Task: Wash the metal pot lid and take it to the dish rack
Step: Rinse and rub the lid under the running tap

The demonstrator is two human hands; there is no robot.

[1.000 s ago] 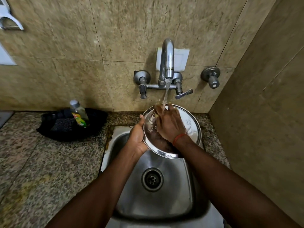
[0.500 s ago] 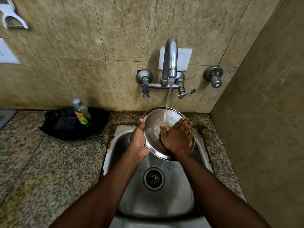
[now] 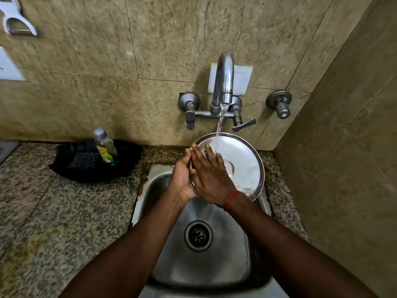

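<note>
— What is on the speckled counter (image 3: 71,211)?

— A black tray (image 3: 71,172), back by the wall. A little bottle (image 3: 105,147) with a yellow and green label stands in it, with a dark scrub pad (image 3: 82,161) just beside it.

— And over the sink (image 3: 223,261)?

— A shiny tap (image 3: 223,80) on the tan tiles. Water (image 3: 221,119) runs out of it. The round drain (image 3: 198,235) sits in the sink's floor.

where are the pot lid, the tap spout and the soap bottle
pot lid (image 3: 242,166), head view, bare wet face right of the hands
tap spout (image 3: 224,78), head view, curved neck
soap bottle (image 3: 105,150), head view, labelled body
</note>
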